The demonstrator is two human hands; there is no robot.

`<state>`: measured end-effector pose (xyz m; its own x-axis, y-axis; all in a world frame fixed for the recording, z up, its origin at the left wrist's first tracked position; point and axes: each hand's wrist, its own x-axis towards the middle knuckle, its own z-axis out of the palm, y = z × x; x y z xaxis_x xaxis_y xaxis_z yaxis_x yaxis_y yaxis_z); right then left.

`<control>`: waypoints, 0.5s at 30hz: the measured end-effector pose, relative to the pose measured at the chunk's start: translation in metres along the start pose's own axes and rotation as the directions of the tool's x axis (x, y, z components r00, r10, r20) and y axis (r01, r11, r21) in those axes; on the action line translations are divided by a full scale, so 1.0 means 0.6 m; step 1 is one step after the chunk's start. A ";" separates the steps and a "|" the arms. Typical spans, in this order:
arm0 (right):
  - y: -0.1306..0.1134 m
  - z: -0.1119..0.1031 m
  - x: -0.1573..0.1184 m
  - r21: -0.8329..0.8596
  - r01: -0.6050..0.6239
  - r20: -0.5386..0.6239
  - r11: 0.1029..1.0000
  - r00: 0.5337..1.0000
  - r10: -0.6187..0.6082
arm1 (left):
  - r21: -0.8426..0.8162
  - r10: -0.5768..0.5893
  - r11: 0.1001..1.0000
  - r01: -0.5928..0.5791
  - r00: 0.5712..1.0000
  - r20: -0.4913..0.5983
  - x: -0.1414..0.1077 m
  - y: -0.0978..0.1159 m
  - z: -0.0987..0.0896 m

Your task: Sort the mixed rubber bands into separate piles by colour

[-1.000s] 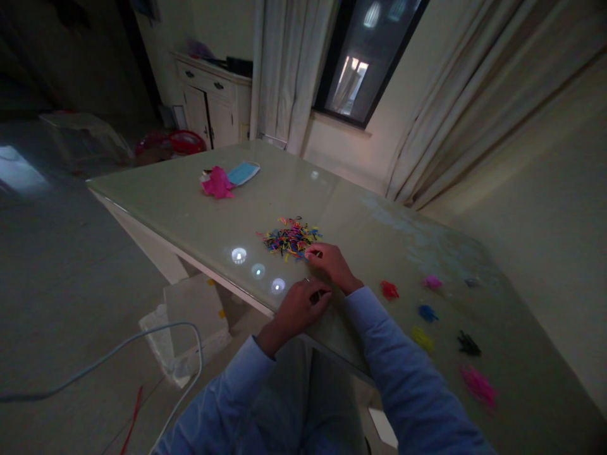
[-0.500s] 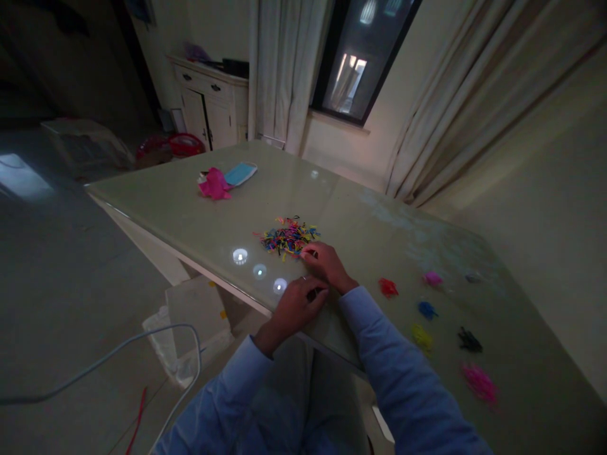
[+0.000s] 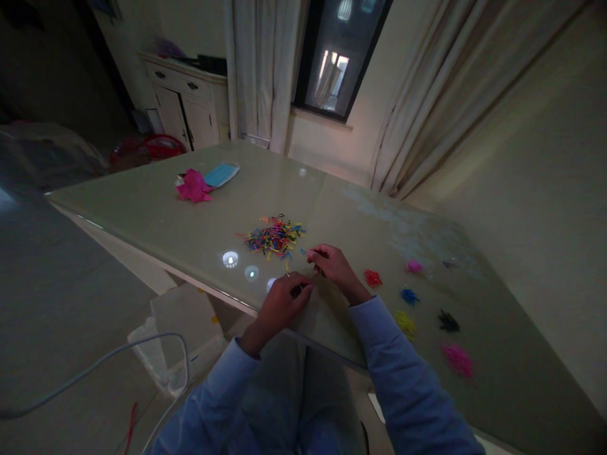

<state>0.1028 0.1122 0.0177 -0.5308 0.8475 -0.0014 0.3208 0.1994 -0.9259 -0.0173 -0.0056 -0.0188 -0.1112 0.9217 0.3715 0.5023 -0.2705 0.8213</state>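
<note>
A mixed pile of thin, multicoloured strips (image 3: 272,237) lies on the glossy table (image 3: 156,234). My right hand (image 3: 334,265) is just right of the pile, thumb and finger pinched on a small blue strip (image 3: 303,251). Nearer the table's front edge, my left hand (image 3: 287,300) is curled with its fingertips together; whatever they may hold is too small to make out. To the right are separate little heaps by colour: red (image 3: 372,278), blue (image 3: 409,296), yellow (image 3: 404,323), black (image 3: 448,320), a pink heap (image 3: 458,360) and another pink heap (image 3: 414,266).
A crumpled pink wrapper (image 3: 193,186) and a blue face mask (image 3: 222,174) lie at the table's far left. A small dark bit (image 3: 448,263) sits at the far right. Below the left edge stands a pale box (image 3: 184,322), with a grey cable (image 3: 95,360) beside it.
My right hand has drawn away from the pile to the right, and a blue strip now shows at its fingertips. The camera view has turned slightly right.
</note>
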 end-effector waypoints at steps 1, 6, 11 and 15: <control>0.000 -0.002 -0.003 0.022 -0.017 -0.001 1.000 1.000 0.017 | 0.000 0.004 1.000 -0.004 1.000 0.002 0.000 -0.001 0.000; -0.009 0.004 0.011 -0.110 -0.042 0.003 0.993 0.999 0.043 | 0.003 0.006 1.000 -0.006 1.000 -0.002 0.001 0.001 0.000; -0.042 0.023 0.048 -0.723 0.141 0.077 0.676 0.989 -0.124 | 0.023 0.007 1.000 -0.007 1.000 -0.019 0.002 0.003 0.000; -0.058 0.026 0.061 -0.892 0.273 0.238 0.361 0.961 -0.139 | 0.039 0.001 0.999 -0.001 1.000 -0.014 0.002 0.003 -0.001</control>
<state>0.0600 0.1289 0.0443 -0.7414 0.6700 0.0374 0.6705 0.7419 0.0024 -0.0168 -0.0048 -0.0167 -0.1222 0.9176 0.3783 0.5358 -0.2599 0.8034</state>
